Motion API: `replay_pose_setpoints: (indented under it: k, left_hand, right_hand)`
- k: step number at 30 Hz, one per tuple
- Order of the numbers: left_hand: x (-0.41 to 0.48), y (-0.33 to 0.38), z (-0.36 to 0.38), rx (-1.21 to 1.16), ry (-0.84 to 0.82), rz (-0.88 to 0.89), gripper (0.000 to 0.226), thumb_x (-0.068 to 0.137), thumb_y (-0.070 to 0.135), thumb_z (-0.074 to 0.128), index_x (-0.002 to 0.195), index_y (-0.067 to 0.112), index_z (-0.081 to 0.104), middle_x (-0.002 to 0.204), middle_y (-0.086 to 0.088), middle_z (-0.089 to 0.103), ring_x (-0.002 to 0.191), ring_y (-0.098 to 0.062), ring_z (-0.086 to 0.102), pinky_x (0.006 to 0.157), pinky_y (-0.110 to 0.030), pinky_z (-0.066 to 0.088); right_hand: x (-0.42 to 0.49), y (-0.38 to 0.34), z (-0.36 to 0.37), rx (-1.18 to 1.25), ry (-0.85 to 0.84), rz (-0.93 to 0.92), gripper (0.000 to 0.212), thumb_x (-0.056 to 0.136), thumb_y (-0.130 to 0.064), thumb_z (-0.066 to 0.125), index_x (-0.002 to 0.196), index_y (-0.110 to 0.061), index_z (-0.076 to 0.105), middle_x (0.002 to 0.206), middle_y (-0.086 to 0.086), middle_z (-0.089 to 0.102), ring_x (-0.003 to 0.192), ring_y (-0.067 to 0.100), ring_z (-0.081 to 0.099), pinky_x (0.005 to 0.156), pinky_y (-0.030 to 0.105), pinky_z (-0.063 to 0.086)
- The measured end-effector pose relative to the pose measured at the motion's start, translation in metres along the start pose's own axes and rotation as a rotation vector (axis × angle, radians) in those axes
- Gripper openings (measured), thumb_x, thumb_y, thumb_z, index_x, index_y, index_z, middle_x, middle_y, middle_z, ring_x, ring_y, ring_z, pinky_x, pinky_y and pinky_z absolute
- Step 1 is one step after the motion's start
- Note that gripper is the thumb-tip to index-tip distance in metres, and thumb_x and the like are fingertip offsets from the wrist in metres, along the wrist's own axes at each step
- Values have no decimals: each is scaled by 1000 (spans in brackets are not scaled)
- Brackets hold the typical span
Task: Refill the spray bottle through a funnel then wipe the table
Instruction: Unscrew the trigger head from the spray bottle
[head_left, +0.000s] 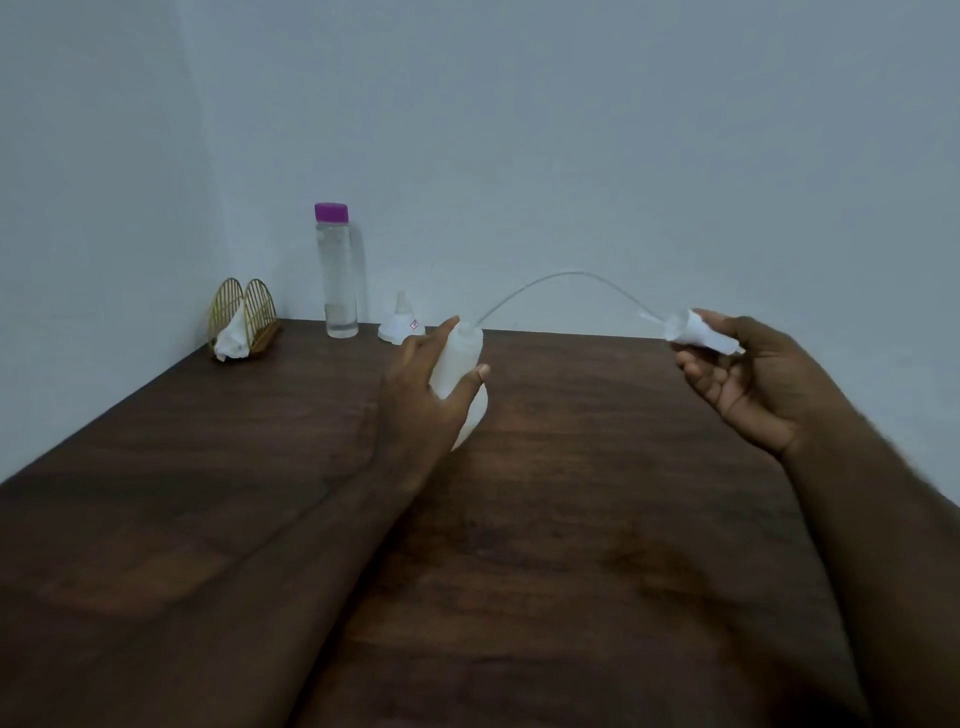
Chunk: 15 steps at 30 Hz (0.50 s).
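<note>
spray bottle (462, 358): white, near upright over the table (571, 519), my left hand (421, 395) wrapped round its body, thumb across the front. spray head (698, 332): off the neck, pinched in my right hand (753, 379), well right of the bottle; dip tube (561, 274) arcs back to the bottle's mouth, tip in or out i cannot tell. funnel (400, 325): wide end down, just behind-left of the bottle, nearer my occupied left hand. water bottle (336, 270): capped, further left. tissue holder (243, 325): furthest left.
</note>
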<state>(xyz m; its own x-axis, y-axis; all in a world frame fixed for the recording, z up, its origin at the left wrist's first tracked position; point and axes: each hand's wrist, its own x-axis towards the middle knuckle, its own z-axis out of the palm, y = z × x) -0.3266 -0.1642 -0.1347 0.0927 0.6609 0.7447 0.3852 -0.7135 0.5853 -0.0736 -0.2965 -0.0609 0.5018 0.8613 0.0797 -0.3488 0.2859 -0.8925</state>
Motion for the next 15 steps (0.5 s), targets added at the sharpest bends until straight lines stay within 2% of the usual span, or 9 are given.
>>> replay_pose_setpoints:
  k: [5,8,9,10,12,15]
  left_hand:
    - [-4,8,-1,-74,-30,-14,56,81,38,72,130,15,57,113,4,64,102,-6,56,87,-19,45]
    - [-8,15,-2,-86,-54,-43,35,82,39,72,107,16,65,90,7,64,82,-8,58,71,-21,47]
    - [-9,18,-2,-83,-64,-50,33,82,39,71,103,15,65,88,7,64,80,-8,57,68,-18,46]
    - [-11,21,-2,-81,-72,-56,34,82,39,72,105,16,64,91,10,64,80,-6,56,67,-10,43]
    - [-13,27,-2,-75,-86,-70,43,82,37,72,117,15,62,100,15,57,87,-2,52,68,3,36]
    - [-15,29,0,-80,-119,-79,47,83,37,71,123,15,60,103,17,53,91,1,50,69,8,31]
  right_hand:
    - [-10,-21,-7,-12,49,-126,24,97,-16,52,116,-8,65,88,11,72,61,15,68,58,22,56]
    - [-13,-19,-16,-9,73,-211,40,98,-12,51,138,-14,51,107,13,65,70,19,68,65,26,58]
    - [-14,-17,-19,-8,66,-237,45,99,-11,50,144,-14,44,112,14,62,74,22,69,68,28,58]
    - [-15,-14,-23,-13,55,-259,48,99,-9,50,146,-12,41,114,16,62,78,24,70,71,30,59]
    - [-17,-8,-31,-57,55,-285,43,98,-4,50,140,-4,44,116,17,64,89,29,72,76,34,59]
    - [-18,2,-44,-143,131,-290,24,95,0,54,118,-2,57,114,15,67,101,33,70,86,40,59]
